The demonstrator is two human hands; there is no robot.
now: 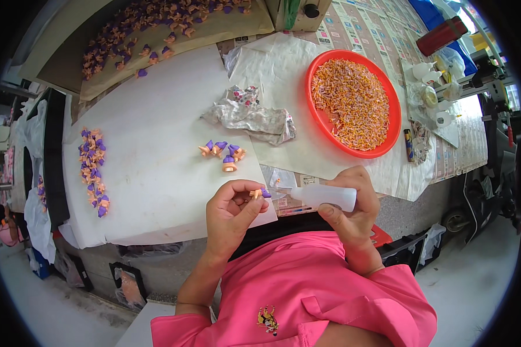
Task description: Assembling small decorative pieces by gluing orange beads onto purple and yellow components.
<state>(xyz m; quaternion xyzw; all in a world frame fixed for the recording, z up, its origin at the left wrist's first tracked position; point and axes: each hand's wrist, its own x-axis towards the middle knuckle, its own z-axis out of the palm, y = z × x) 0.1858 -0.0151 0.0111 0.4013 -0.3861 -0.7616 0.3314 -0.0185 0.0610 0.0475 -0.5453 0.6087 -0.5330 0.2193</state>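
Note:
Between the thumb and fingers of my left hand [231,211] is a small figurine [259,194], peach-coloured with a purple top. My right hand [353,208] grips a translucent white squeeze bottle [327,197], lying almost level, its narrow tip pointing left toward the figurine. Whether the tip touches the figurine I cannot tell. Just beyond my left hand, several like figurines [230,165] stand or lie on the white board [156,191]. A long cluster of the same figurines [92,168] lies along the board's left side.
A red round tray [396,124] heaped with small orange and pink pieces [353,104] stands at the right. A crumpled stained cloth [255,118] lies mid-table. More figurines [133,40] fill a paper-lined box at the far left. Small white bottles [431,75] and a dark tube [409,144] are farther right.

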